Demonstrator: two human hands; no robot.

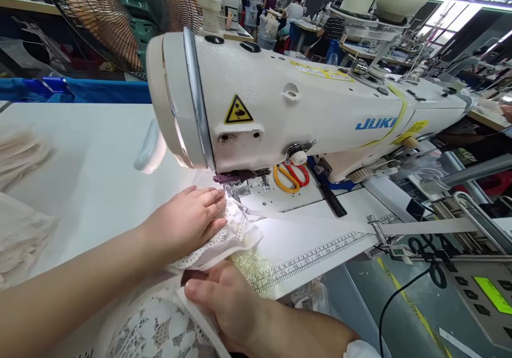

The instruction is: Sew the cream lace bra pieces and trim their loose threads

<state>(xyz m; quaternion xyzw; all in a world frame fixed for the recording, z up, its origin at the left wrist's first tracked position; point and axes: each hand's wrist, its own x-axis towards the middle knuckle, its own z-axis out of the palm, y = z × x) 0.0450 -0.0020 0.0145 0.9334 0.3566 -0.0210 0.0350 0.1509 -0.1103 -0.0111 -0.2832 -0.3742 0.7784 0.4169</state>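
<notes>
A piece of white lace fabric (236,227) lies partly under the needle end of the white sewing machine (256,102). My left hand (190,216) rests on it palm down, fingers stretched out close to the presser foot (239,189). Nearer to me, my right hand (232,299) grips an edge of the fabric between thumb and fingers. A broad floral lace panel (156,326) hangs toward me from that grip. Pale strip material (320,219) runs from the right toward the stitching area. The needle itself is hidden.
Scissors with orange and red handles (287,179) lie under the machine arm, beside a black-handled tool (334,200). A printed ruler (320,256) follows the table's front edge. Beige fabric pieces (20,155) are stacked at left. A fan (120,16) stands behind; people work farther back.
</notes>
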